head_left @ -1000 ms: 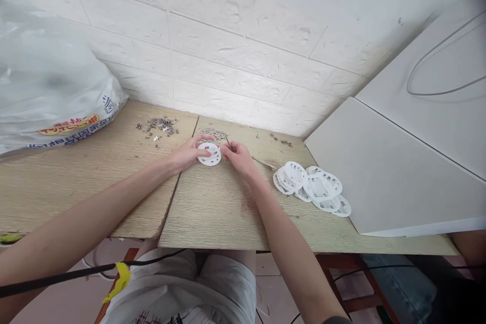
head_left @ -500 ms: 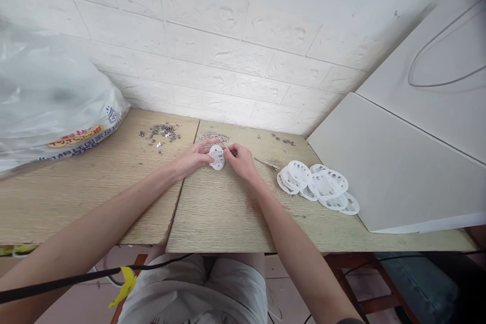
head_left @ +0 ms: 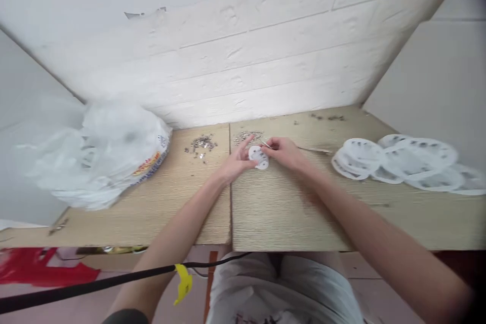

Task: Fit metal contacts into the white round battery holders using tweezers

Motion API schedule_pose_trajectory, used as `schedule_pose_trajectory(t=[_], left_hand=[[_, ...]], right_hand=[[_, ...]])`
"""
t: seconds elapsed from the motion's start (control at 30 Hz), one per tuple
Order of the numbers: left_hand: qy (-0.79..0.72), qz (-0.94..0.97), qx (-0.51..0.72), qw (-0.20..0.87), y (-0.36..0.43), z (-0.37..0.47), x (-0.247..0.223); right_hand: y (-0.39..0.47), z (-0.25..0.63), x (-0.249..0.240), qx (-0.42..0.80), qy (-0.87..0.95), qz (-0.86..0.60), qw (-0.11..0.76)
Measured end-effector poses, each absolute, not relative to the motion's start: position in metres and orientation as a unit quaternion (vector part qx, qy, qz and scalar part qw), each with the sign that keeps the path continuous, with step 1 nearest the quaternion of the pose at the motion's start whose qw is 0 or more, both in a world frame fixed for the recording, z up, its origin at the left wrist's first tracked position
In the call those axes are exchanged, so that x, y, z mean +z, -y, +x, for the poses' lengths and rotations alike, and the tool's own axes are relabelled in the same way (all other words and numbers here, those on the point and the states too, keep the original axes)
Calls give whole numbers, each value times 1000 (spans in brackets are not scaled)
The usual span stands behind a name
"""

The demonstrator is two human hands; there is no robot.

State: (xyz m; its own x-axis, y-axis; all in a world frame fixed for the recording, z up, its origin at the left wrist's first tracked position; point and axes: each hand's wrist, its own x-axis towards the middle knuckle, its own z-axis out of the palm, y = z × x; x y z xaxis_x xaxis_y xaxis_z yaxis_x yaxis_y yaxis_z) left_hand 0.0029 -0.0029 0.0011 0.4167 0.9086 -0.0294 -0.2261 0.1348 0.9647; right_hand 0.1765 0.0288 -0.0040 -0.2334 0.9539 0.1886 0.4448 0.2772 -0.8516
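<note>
My left hand (head_left: 236,164) pinches a small white round plastic disc (head_left: 258,157) between thumb and fingers, just above the table. The disc has slots and small dark marks on its face; its fine details are blurred. At the disc's right edge is my right hand (head_left: 283,152), its fingers closed round a thin pointed metal tool (head_left: 266,145) whose tip angles up and left. Behind the hands lies a pile of small silvery metal pieces (head_left: 246,136). A second heap of small metal parts (head_left: 203,144) sits to the left, across the table seam.
Several white slotted discs (head_left: 362,154) lie overlapping on the right, a slim metal tool (head_left: 315,150) beside them. A full plastic bag (head_left: 117,152) stands at left. More small parts (head_left: 328,117) lie near the wall. A black cable (head_left: 125,277) with a yellow tag crosses in front.
My view has swung to the left, so everything appears farther right and the whole bag shows. Both hands keep hold of the disc and the tool.
</note>
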Motion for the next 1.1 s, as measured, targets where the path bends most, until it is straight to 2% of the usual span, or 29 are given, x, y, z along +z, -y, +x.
schedule_pose_trajectory(t=[0.23,0.43,0.63,0.93,1.1], left_hand=[[-370,514,400,662,0,3,-3],[-367,508,407,665,-1,6,-1],[-374,537,393,645,2,5,2],[-342,567,385,643,-3,3,-4],[-343,583,382,630,-5,2,-7]], right_hand=[[-40,181,-15,268,739,-520,335],[-45,182,-27,249,754,-475,379],[-43,182,-25,266,742,-479,386],[-25,180,-3,325,708,-519,351],[-24,180,-3,358,700,-487,381]])
